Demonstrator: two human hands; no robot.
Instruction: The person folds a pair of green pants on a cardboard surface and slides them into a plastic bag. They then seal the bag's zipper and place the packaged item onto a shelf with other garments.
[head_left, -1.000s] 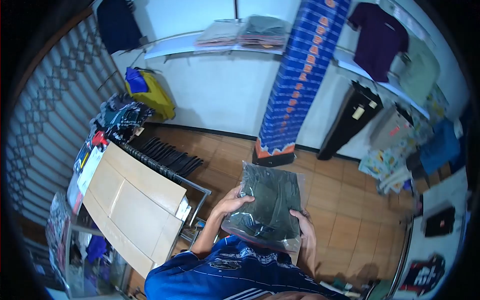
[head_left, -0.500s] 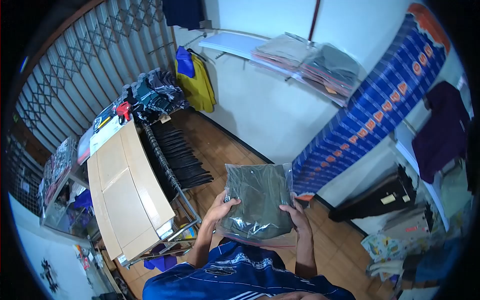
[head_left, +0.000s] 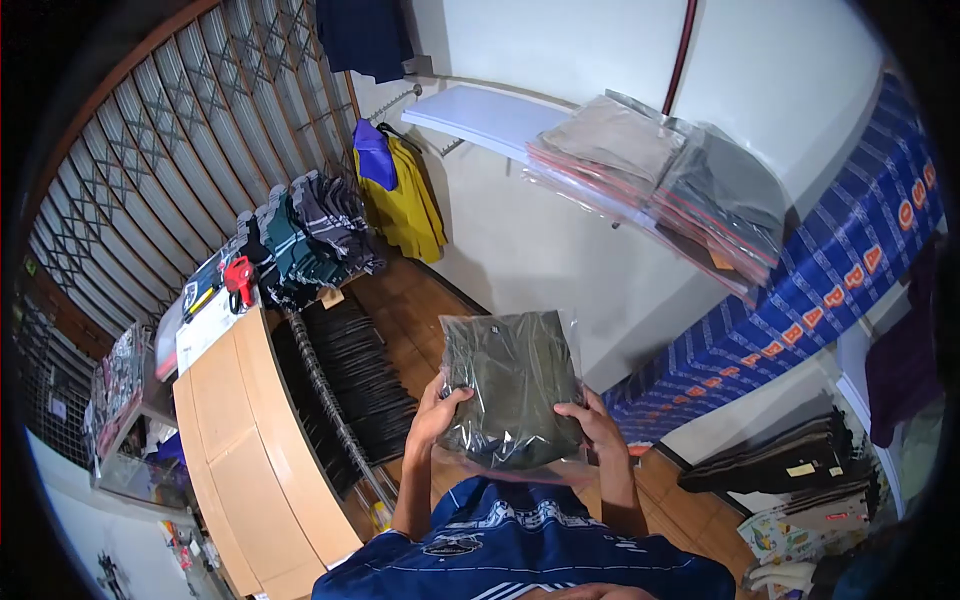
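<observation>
A folded dark olive garment in a clear plastic bag [head_left: 510, 385] is held up in front of my chest. My left hand [head_left: 436, 412] grips the bag's left side, thumb on top and fingers under it. On the right side my right hand [head_left: 595, 422] holds it the same way, its fingers partly hidden behind the plastic. Light glints on the bag's lower part, and a small mark shows near the garment's top.
A wall shelf [head_left: 470, 115] bears bagged garments [head_left: 610, 150]. At the left are a wooden tabletop [head_left: 250, 450], a red tool [head_left: 239, 280] and a rack of black hangers [head_left: 350, 370]. A blue banner [head_left: 790, 310] leans at the right; dark garments [head_left: 780, 455] are below it.
The view has shifted, with the wall shelf and its bags now larger and nearer. The bagged garment is slightly higher and tilted a little differently, still held in both hands.
</observation>
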